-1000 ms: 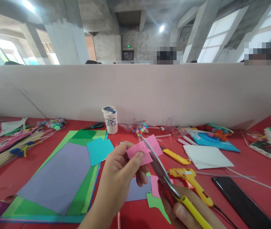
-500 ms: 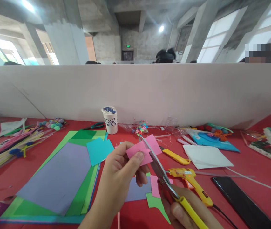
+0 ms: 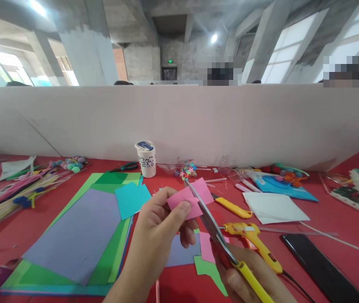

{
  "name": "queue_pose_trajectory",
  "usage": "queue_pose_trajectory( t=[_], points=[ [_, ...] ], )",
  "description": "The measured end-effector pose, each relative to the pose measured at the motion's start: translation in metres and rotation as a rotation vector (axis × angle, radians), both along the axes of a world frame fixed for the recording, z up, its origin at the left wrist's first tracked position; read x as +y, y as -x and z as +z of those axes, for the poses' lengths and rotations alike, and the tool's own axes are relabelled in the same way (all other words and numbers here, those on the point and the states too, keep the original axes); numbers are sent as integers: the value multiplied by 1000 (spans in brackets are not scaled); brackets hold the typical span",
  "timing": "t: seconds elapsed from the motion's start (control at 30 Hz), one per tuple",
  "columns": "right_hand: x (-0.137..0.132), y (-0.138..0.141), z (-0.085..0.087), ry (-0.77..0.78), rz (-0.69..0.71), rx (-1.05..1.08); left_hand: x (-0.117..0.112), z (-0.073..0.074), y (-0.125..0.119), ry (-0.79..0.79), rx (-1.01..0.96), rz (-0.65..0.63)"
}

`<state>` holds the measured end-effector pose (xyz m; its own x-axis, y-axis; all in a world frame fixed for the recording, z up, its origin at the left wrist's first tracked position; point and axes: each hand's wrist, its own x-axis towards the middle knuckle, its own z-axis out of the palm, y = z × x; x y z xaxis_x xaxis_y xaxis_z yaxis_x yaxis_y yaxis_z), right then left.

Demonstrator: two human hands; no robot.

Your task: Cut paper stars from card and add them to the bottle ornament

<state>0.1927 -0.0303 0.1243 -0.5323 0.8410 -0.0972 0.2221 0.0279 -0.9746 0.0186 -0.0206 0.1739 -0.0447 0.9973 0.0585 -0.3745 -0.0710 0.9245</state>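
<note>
My left hand [image 3: 163, 227] pinches a piece of pink paper [image 3: 179, 202] between thumb and fingers, above the middle of the table. In my right hand [image 3: 239, 269] is a pair of scissors [image 3: 214, 231] with yellow on the handles. Their blades point up and away and lie across the pink paper, with a part of it on the far right side of the blades. Whether the blades are fully closed I cannot tell. Beneath the hands lie a purple paper piece [image 3: 181, 252], another pink piece [image 3: 207, 247] and a green scrap [image 3: 209, 271].
Stacked coloured sheets [image 3: 78, 235] cover the left, near a cyan piece [image 3: 131, 200]. A lidded cup [image 3: 147, 160] stands by the white partition [image 3: 179, 118]. To the right are a yellow utility knife [image 3: 232, 207], a glue gun [image 3: 255, 242], white paper [image 3: 274, 208] and a phone [image 3: 321, 265].
Almost nothing differs. Both hands, the pink paper and the scissors keep nearly the same place, with only a very slight shift of the right hand.
</note>
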Motion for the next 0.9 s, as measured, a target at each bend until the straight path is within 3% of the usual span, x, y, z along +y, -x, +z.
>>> queue_pose_trajectory(
  t=[0.2,0.43,0.6,0.9],
  points=[
    [4,1,5,-110,-17,-52,0,0,3,55,-47,9],
    [4,-2,9,-80,-23,-75,7,-3,9,80,-174,-14],
    [3,-1,13,-74,34,-106,9,-6,12,39,-249,57],
    [3,3,6,-49,16,-177,9,0,19,-1,-216,56]
  ],
)
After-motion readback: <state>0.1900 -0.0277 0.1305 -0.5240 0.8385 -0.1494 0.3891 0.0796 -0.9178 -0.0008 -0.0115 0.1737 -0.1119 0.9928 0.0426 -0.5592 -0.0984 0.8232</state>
